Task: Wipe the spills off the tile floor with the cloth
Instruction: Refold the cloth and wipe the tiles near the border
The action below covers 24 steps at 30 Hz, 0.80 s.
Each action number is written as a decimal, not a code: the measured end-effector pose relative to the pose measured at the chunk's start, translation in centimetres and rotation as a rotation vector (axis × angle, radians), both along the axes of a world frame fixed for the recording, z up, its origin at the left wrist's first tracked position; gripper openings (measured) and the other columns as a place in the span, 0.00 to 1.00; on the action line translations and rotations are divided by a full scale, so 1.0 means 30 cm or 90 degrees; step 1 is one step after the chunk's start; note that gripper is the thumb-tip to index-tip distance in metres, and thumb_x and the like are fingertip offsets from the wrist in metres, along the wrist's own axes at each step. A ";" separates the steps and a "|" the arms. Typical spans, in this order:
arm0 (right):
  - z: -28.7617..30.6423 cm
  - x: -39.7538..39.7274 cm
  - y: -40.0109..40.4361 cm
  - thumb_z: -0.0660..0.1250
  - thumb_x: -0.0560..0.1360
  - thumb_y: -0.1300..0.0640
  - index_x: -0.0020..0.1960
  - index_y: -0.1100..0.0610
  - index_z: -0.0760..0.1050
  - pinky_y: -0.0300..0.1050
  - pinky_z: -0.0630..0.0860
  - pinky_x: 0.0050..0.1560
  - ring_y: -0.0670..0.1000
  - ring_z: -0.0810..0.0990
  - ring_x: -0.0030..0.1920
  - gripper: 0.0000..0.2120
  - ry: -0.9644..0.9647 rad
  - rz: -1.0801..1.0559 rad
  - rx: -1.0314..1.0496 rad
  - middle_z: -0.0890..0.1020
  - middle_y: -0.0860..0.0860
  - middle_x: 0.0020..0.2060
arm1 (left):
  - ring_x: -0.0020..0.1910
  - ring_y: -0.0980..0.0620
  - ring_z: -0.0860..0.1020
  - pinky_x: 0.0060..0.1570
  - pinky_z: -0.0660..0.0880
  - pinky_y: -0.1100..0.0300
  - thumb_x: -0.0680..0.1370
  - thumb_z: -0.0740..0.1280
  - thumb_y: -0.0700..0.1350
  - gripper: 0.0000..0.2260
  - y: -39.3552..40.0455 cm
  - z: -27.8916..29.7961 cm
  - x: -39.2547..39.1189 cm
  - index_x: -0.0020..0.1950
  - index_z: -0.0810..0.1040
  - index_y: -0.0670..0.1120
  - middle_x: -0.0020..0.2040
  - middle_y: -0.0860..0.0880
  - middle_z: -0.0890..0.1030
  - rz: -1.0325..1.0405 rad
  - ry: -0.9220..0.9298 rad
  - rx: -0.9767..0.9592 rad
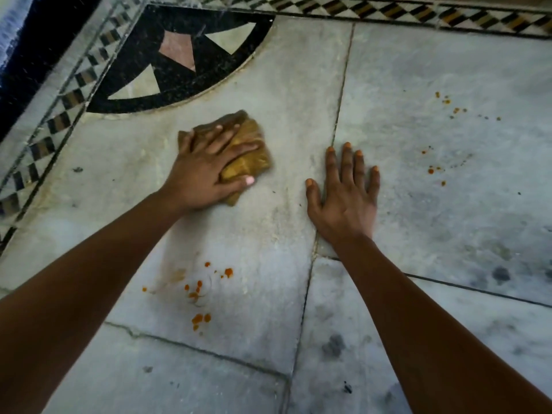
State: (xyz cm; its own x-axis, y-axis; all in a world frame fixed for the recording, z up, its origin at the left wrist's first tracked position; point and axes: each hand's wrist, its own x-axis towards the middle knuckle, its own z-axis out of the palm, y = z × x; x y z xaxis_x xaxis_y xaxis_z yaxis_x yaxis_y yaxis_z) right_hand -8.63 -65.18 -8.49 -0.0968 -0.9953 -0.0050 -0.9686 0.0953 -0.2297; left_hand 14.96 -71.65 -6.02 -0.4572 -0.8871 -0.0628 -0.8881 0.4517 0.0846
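Mustard-brown, crumpled cloth (pixel 245 150) lies on pale, worn marble tile floor (pixel 268 85), pressed flat under left hand (pixel 206 171), fingers spread straight. Right hand (pixel 346 192) rests open-palmed beside it, holding nothing. Orange spills (pixel 198 289) speckle near left forearm; more droplets (pixel 433 168) right; black inlay (pixel 167 55) beyond.

The floor (pixel 448 189) is made of big pale grey stone tiles with thin dark lines between them. Some tiles have dark smudges. One tile near the bottom has a crack (pixel 179 345). At the top left is a curved black shape (pixel 167 82) with pink and cream triangles inside. A border (pixel 388 13) of small black, white and brown pieces runs along the edges. The light is dim.
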 end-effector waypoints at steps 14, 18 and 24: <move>0.006 -0.002 0.008 0.48 0.79 0.42 0.77 0.53 0.47 0.55 0.38 0.73 0.54 0.43 0.76 0.30 0.007 0.006 -0.001 0.48 0.55 0.76 | 0.76 0.48 0.48 0.71 0.43 0.40 0.67 0.46 0.73 0.34 0.106 0.031 0.064 0.73 0.54 0.66 0.78 0.53 0.49 0.064 0.006 0.093; 0.010 -0.005 0.006 0.47 0.79 0.42 0.77 0.53 0.46 0.55 0.38 0.73 0.54 0.43 0.76 0.30 0.015 0.012 0.015 0.47 0.54 0.76 | 0.76 0.46 0.48 0.72 0.46 0.43 0.75 0.55 0.67 0.30 0.040 0.083 0.080 0.75 0.52 0.60 0.78 0.49 0.47 0.174 -0.023 0.127; 0.049 0.046 0.149 0.45 0.80 0.44 0.76 0.56 0.46 0.50 0.40 0.73 0.51 0.45 0.76 0.29 -0.044 0.061 0.039 0.48 0.53 0.77 | 0.76 0.46 0.48 0.73 0.48 0.44 0.77 0.55 0.64 0.28 0.170 0.091 0.048 0.75 0.52 0.61 0.78 0.49 0.48 0.106 -0.041 0.186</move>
